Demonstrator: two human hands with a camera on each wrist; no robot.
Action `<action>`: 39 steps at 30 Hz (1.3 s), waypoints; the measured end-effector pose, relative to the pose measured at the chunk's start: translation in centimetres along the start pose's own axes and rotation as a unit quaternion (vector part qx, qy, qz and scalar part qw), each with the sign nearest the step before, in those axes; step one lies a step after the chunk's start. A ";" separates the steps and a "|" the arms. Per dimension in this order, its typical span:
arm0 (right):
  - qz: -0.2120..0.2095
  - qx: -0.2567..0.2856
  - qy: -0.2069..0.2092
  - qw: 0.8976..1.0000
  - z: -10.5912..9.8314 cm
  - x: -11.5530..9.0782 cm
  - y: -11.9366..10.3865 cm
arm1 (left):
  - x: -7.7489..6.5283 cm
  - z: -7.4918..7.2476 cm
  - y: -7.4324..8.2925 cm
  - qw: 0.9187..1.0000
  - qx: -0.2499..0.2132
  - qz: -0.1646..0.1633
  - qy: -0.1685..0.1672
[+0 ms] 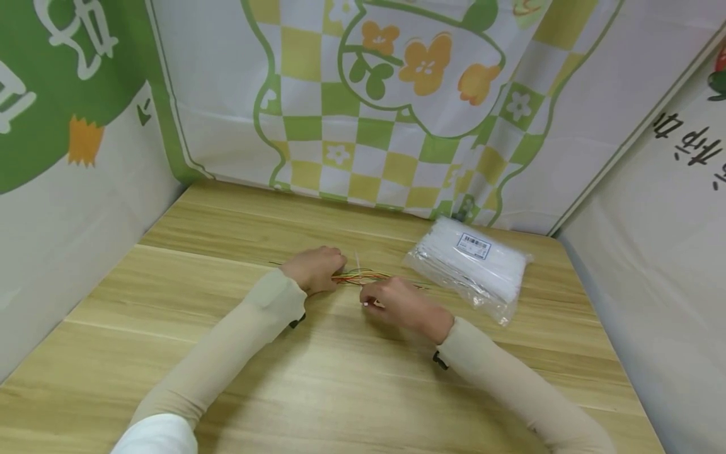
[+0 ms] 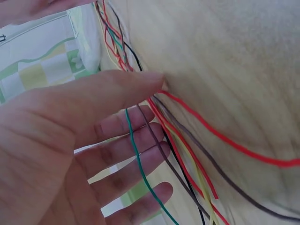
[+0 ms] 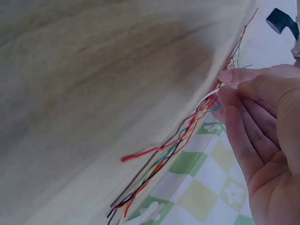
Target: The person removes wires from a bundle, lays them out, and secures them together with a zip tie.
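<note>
A loose bundle of thin colored wires (image 1: 371,275) in red, black, yellow, green and brown lies across the wooden table between the hands. My left hand (image 1: 314,268) pinches the bundle, its thumb (image 2: 140,84) lying over the wires and its fingers behind them. Around the bundle passes a thin white cable tie (image 3: 206,96), and one end stands up behind the wires in the head view. Just right of the left hand, my right hand (image 1: 405,306) pinches the tie between thumb and forefinger. Free wire ends fan out past both hands.
At the back right of the table (image 1: 317,391) lies a clear plastic bag of white cable ties (image 1: 471,261) with a barcode label. Printed fabric walls (image 1: 227,113) enclose the table at the back and both sides.
</note>
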State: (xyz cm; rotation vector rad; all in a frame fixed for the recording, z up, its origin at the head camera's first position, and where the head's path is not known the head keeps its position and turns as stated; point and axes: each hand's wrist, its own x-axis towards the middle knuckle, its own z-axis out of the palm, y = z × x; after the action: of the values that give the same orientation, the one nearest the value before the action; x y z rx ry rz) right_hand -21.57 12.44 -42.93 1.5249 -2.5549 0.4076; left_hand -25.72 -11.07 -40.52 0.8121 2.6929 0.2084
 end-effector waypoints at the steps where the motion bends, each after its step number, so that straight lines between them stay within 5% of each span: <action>1: 0.003 0.005 -0.004 1.000 0.1 0.0 0.0 | 0.0 -0.1 -0.1 1.000 -0.010 -0.001 -0.004; 10: 0.018 0.028 -0.034 0.999 0.6 0.6 -0.2 | 0.8 -1.2 -0.9 0.997 -0.071 0.015 -0.029; 22: 0.046 0.016 -0.059 0.997 0.9 1.2 -0.1 | 3.6 -2.4 -1.7 0.991 -0.097 -0.064 -0.060; 28: 0.037 0.012 -0.050 0.998 1.1 1.3 0.2 | 5.1 -2.7 -2.0 0.986 -0.138 -0.080 -0.048; 39: 0.041 0.015 -0.057 0.997 0.9 1.4 0.3 | 6.7 -2.5 -2.4 0.987 -0.135 -0.085 -0.013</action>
State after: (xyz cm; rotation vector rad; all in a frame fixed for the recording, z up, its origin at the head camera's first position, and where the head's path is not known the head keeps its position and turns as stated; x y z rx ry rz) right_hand -22.44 11.11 -43.49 1.4984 -2.7180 0.3805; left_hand -33.14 -9.44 -40.49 0.4981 2.6153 0.5051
